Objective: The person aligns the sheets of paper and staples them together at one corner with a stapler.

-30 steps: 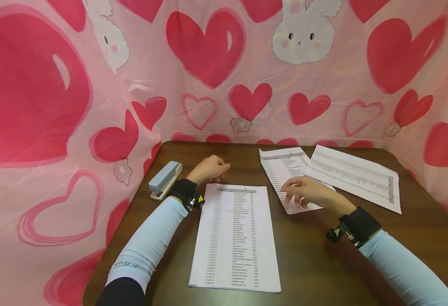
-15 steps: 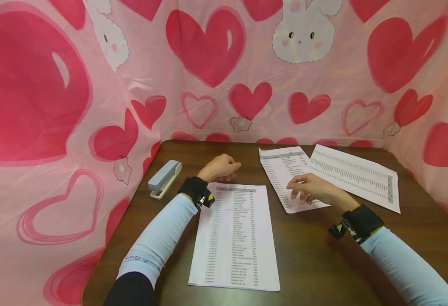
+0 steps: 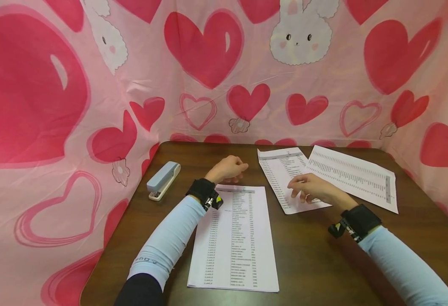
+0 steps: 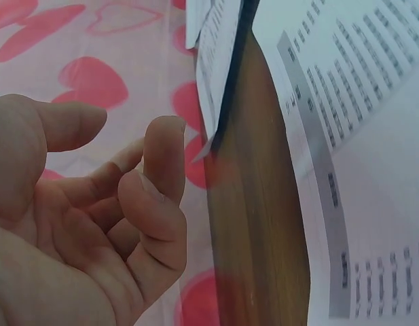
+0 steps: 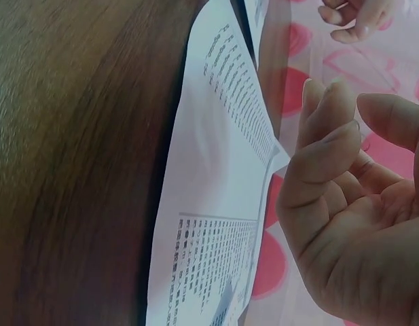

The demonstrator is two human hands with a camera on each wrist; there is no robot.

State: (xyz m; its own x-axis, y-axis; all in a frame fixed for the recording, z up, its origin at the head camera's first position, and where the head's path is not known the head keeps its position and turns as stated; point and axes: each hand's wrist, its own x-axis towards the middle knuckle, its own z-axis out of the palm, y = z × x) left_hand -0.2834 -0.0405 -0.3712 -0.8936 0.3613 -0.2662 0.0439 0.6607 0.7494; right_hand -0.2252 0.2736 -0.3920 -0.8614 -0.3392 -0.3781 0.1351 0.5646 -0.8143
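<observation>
My left hand (image 3: 229,169) hovers at the top edge of a small stack of printed sheets (image 3: 243,242), fingers loosely bent. In the left wrist view, nothing sits between that hand's thumb and fingers (image 4: 165,159). Over the lower part of a separate printed sheet (image 3: 279,174) hangs my right hand (image 3: 313,188), also relaxed. The right wrist view shows its thumb and fingers (image 5: 321,159) around bare air, with this sheet (image 5: 202,170) beyond them. Left of the stack lies a blue and white stapler (image 3: 164,180), which neither hand touches.
Another printed sheet (image 3: 358,176) lies slanted at the back right, next to the separate sheet. The brown wooden table (image 3: 304,263) has rounded corners. Behind it hangs a pink curtain (image 3: 197,55) with hearts and rabbits.
My left hand has moved right, away from the stapler and along the stack's top edge. The right hand has shifted slightly right, then stayed. Papers and stapler have not moved.
</observation>
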